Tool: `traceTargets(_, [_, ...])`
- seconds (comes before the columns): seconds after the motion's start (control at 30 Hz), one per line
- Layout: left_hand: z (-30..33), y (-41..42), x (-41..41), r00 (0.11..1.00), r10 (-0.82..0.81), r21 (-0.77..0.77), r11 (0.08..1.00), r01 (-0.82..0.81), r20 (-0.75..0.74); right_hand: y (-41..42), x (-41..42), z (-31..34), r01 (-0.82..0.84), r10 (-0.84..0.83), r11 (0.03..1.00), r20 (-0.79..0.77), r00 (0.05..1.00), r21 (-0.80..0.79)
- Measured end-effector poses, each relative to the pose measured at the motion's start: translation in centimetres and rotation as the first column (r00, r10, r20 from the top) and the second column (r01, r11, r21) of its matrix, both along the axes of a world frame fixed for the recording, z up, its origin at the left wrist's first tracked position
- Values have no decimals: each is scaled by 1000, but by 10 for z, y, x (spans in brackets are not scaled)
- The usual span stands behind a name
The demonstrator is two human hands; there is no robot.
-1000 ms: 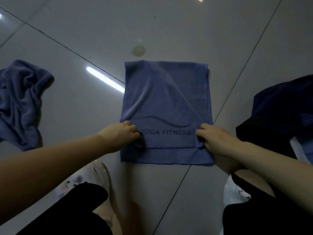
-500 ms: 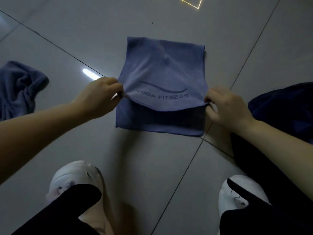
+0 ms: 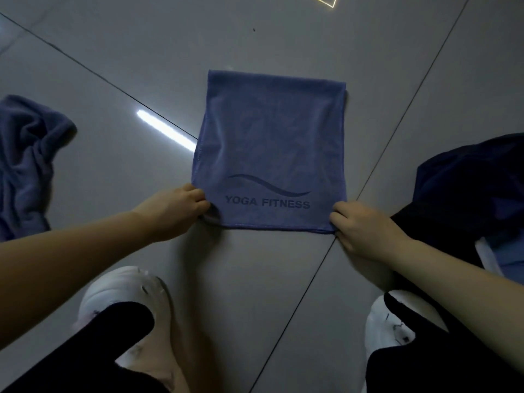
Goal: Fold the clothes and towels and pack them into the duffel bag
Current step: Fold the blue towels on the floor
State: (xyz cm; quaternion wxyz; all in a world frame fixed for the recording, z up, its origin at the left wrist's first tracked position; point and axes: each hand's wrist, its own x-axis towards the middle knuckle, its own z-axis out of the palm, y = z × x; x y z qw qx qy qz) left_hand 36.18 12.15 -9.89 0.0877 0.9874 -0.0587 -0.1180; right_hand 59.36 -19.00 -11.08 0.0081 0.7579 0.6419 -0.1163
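I see the blue towel (image 3: 269, 154) lying flat on the grey tiled floor (image 3: 283, 279), folded into a rough square, with the words "YOGA FITNESS" and a wave mark printed near its closest edge. My left hand (image 3: 173, 209) pinches the towel's near left corner, fingers curled onto the cloth. My right hand (image 3: 360, 226) pinches the near right corner in the same way. Both near corners sit low at the floor. Well to the left of the towel a crumpled blue cloth (image 3: 25, 163) lies in a heap. To the right of the towel, apart from it, a dark navy garment (image 3: 467, 188) is bunched on the floor, with a paler piece showing under its near edge. On the near side of the towel I see two white shoes (image 3: 113, 290) and dark trouser legs.
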Motion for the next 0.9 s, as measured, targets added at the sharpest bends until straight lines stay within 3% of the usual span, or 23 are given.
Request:
traceTargets(0.1, [3, 6, 1, 1000, -1, -7, 1000, 1, -14, 2, 3, 0, 37, -39, 998, -40, 998, -57])
traceTargets(0.2, [18, 17, 16, 996, -10, -12, 1000, 11, 86, 16, 15, 21, 270, -276, 961, -164, 947, -60])
traceTargets(0.27, [38, 33, 34, 969, 74, -49, 997, -64, 235, 29, 33, 48, 440, -400, 886, -236, 886, 146])
traceTargets(0.33, [60, 49, 48, 925, 176, -76, 984, -160, 337, 41, 50, 78, 492, -427, 776, -245, 870, 394])
traceTargets(0.47, [69, 55, 45, 900, 188, -45, 982, -185, 394, 44, 50, 98, 448, -386, 737, -228, 894, 506])
traceTargets(0.57, [51, 41, 28, 928, 204, -90, 979, -185, 310, 24, 30, 72, 344, -291, 849, -189, 938, 402])
traceTargets(0.73, [8, 12, 6, 998, 55, -85, 995, -52, 25, -15, 4, 15, 163, -138, 980, -204, 969, 114])
traceTargets(0.9, [2, 5, 14, 998, 8, -100, 995, -2, 62, -15, 2, 0, 147, -130, 987, -219, 967, 65])
